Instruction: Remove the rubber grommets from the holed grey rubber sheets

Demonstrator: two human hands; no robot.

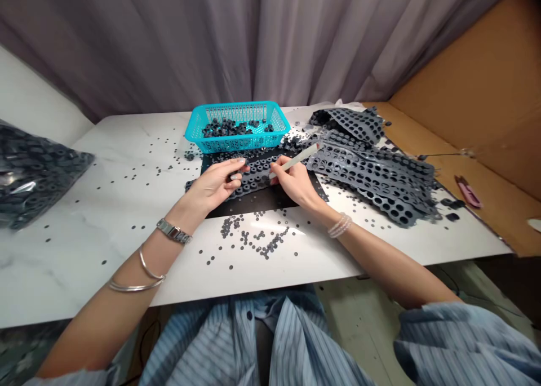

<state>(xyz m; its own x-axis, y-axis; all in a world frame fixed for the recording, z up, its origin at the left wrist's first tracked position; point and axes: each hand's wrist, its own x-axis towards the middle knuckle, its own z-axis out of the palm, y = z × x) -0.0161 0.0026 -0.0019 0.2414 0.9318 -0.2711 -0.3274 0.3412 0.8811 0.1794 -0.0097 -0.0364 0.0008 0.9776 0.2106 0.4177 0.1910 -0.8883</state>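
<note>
My left hand (216, 186) is closed, thumb and fingers curled over the sheet, with a small black rubber piece (245, 168) at its fingertips. A slim white stick-like tool (301, 156) with a reddish-brown end is gripped in my right hand (295, 181), its other end pointing down at the sheet. Beneath both hands lies a grey-black rubber sheet (257, 174) with rows of raised rings. It rests on a black mat (249, 204). My fingers partly hide the sheet.
A turquoise basket (236, 145) holding black rubber pieces stands behind the mat. Punched rubber sheets (372, 172) are heaped at the right. Small black discs (270, 245) litter the white table (127, 149). A clear bag of black parts (34, 177) sits left; a pink cutter (468, 193) lies right.
</note>
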